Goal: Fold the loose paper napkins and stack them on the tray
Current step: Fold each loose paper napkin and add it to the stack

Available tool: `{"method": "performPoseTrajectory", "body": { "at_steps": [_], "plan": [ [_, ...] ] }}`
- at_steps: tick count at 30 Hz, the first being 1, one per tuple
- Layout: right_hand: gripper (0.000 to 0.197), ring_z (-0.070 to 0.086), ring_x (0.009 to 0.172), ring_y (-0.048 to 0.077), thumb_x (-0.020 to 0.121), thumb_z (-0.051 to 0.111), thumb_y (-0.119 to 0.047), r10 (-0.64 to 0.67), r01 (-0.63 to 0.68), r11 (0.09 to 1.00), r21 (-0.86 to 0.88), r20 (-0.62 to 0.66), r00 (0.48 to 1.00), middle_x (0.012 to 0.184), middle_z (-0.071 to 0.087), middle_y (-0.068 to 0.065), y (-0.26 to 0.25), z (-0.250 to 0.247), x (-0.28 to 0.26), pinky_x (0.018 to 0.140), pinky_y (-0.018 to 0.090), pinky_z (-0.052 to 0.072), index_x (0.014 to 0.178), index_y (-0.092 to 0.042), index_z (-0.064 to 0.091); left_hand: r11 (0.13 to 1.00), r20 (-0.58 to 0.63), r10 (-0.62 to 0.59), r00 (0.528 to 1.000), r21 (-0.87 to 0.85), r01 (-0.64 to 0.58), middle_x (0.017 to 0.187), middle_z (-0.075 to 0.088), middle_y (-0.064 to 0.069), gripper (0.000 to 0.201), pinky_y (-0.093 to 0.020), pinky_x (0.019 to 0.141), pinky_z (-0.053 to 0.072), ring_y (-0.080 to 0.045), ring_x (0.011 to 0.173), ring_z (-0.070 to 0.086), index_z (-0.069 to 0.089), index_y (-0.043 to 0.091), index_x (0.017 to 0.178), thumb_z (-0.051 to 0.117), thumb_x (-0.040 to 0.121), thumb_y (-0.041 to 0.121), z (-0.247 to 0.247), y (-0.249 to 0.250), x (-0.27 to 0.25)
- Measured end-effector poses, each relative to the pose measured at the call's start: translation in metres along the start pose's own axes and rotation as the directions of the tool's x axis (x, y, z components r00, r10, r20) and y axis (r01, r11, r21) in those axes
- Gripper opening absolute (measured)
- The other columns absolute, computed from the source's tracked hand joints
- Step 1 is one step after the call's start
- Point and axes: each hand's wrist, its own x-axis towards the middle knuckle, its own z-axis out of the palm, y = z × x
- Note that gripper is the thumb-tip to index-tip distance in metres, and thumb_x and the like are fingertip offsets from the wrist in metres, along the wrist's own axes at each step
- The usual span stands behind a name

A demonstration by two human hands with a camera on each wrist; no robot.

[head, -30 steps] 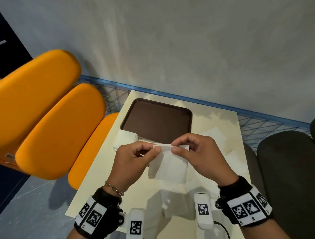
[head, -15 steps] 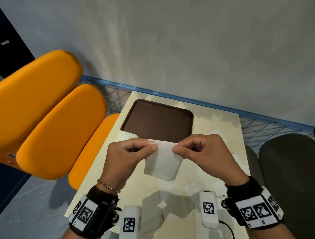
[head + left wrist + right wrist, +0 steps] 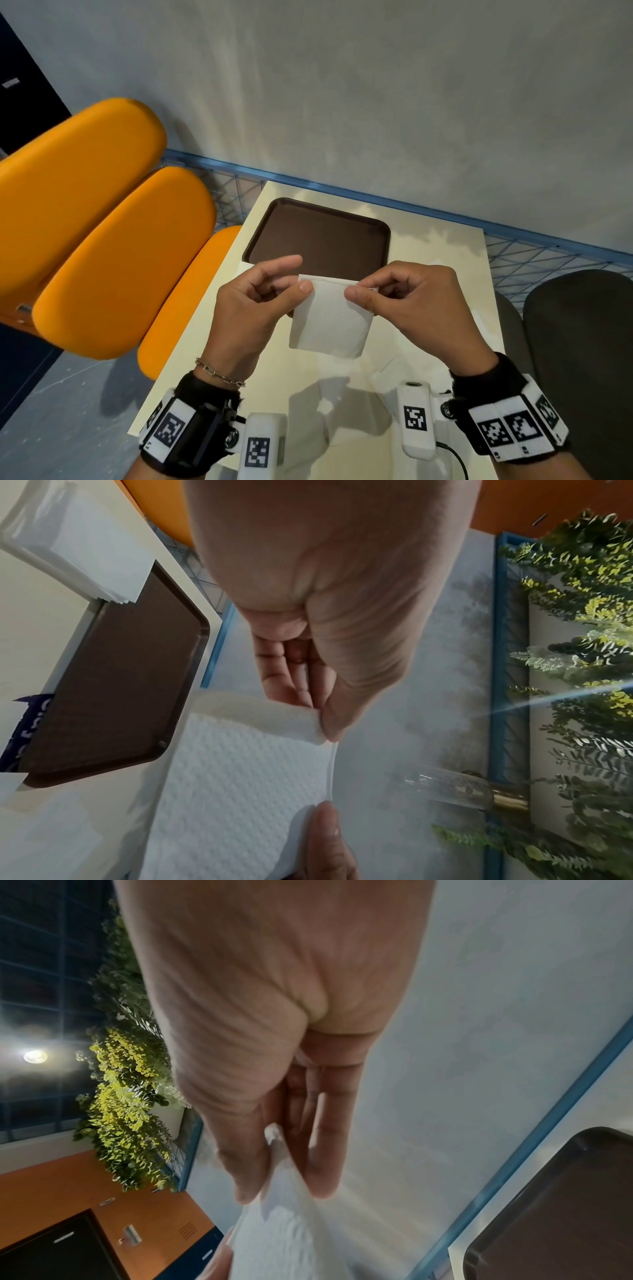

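Observation:
A white embossed paper napkin [image 3: 330,318] hangs in the air above the cream table [image 3: 435,246], folded over at its top edge. My left hand [image 3: 303,282] pinches its top left corner with the thumb in front and the index finger stretched out. My right hand [image 3: 356,288] pinches the top right corner between thumb and index finger. The brown tray [image 3: 318,236] lies just beyond the hands and holds nothing that I can see. The left wrist view shows the napkin [image 3: 240,791], my left hand [image 3: 322,737] on its fold, and the tray [image 3: 113,683]. In the right wrist view, my right hand [image 3: 284,1185] nips the napkin [image 3: 284,1245].
A stack of white napkins [image 3: 78,542] lies on the table with one corner over the tray's near left rim. A dark blue packet [image 3: 27,723] sits beside the tray. Orange seat cushions [image 3: 120,260] flank the table's left, a dark grey chair [image 3: 579,342] its right, and a grey wall stands behind.
The napkin has risen a little and hangs shorter. My hands have drawn slightly apart along its top edge, and my left index finger has straightened.

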Motion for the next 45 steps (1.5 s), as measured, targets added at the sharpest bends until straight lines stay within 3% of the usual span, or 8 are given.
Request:
{"method": "performPoseTrajectory", "body": {
  "at_steps": [6,15,21,27,32,35,38,45],
  "plan": [
    [0.013,0.073,0.072,0.014,0.078,0.091,-0.036,-0.020,0.020,1.000,-0.016,-0.004,1.000,0.082,0.078,-0.018,0.001,-0.002,-0.001,0.068,0.034,0.063,0.085,-0.028,0.085,1.000,0.026,-0.014,1.000,-0.019,0.014,0.093,0.079,-0.001,0.055,-0.030,0.085,0.064,-0.014,0.103,0.074,0.066,0.033,0.129,0.080,0.076,0.026,0.004,0.004,0.001],
    [0.022,0.072,0.073,0.016,0.080,0.091,-0.020,0.095,-0.090,0.971,0.220,-0.014,0.995,0.084,0.078,-0.004,0.008,-0.003,0.001,0.071,0.032,0.065,0.099,-0.024,0.081,0.996,0.020,-0.018,1.000,-0.083,0.019,0.087,0.075,-0.002,0.053,-0.023,0.077,0.060,-0.014,0.096,0.073,0.069,0.030,0.127,0.080,0.075,0.021,0.006,0.001,0.003],
    [0.025,0.077,0.080,0.019,0.088,0.083,-0.010,0.153,-0.145,0.928,0.342,0.002,0.988,0.086,0.081,0.004,0.013,-0.002,0.002,0.079,0.028,0.062,0.112,-0.018,0.077,1.000,0.071,-0.026,0.997,-0.006,0.027,0.088,0.070,-0.001,0.042,-0.026,0.072,0.059,-0.016,0.089,0.068,0.074,0.025,0.123,0.073,0.091,-0.002,0.005,-0.010,0.004],
    [0.032,0.077,0.088,0.015,0.089,0.084,-0.017,0.031,-0.054,0.992,0.111,0.206,0.978,0.089,0.081,-0.007,0.016,-0.004,-0.003,0.086,0.031,0.063,0.117,-0.030,0.077,0.932,0.302,-0.046,0.952,0.357,-0.068,0.094,0.079,0.007,0.020,-0.023,0.077,0.059,-0.011,0.088,0.072,0.083,0.029,0.107,0.082,0.088,0.031,0.010,-0.016,-0.005],
    [0.054,0.077,0.094,0.015,0.085,0.086,-0.034,0.106,-0.145,0.986,0.082,0.359,0.927,0.100,0.080,-0.006,0.027,-0.005,-0.002,0.090,0.032,0.062,0.135,-0.036,0.063,0.945,0.212,-0.075,0.974,0.326,0.002,0.093,0.081,0.006,0.011,-0.024,0.076,0.060,-0.013,0.088,0.075,0.086,0.022,0.097,0.083,0.086,0.025,0.018,-0.024,-0.014],
    [0.040,0.076,0.087,0.024,0.081,0.090,-0.033,0.158,-0.227,0.969,0.100,0.459,0.875,0.098,0.080,0.003,0.040,-0.002,-0.005,0.084,0.037,0.061,0.118,-0.034,0.074,0.950,0.170,-0.125,0.978,0.305,0.069,0.090,0.081,0.005,0.009,-0.023,0.074,0.060,-0.013,0.085,0.075,0.086,0.021,0.091,0.085,0.083,0.024,0.019,-0.024,-0.019],
    [0.009,0.074,0.074,0.011,0.088,0.086,-0.022,0.150,-0.221,0.967,0.123,0.424,0.893,0.083,0.080,-0.002,0.054,-0.001,-0.006,0.073,0.027,0.058,0.085,-0.028,0.082,0.923,0.125,-0.148,0.981,0.373,0.092,0.089,0.080,0.009,0.009,-0.021,0.072,0.060,-0.011,0.085,0.074,0.086,0.024,0.089,0.085,0.082,0.029,0.014,-0.027,-0.021],
    [0.013,0.074,0.079,0.013,0.087,0.087,-0.027,0.161,-0.232,0.970,0.076,0.512,0.844,0.089,0.080,0.000,0.067,-0.003,0.002,0.077,0.032,0.063,0.097,-0.021,0.082,0.886,0.094,-0.238,0.967,0.429,0.177,0.091,0.080,0.006,0.011,-0.034,0.081,0.063,-0.016,0.089,0.075,0.083,0.022,0.088,0.084,0.085,0.033,0.012,-0.036,-0.029]
  ]
}}
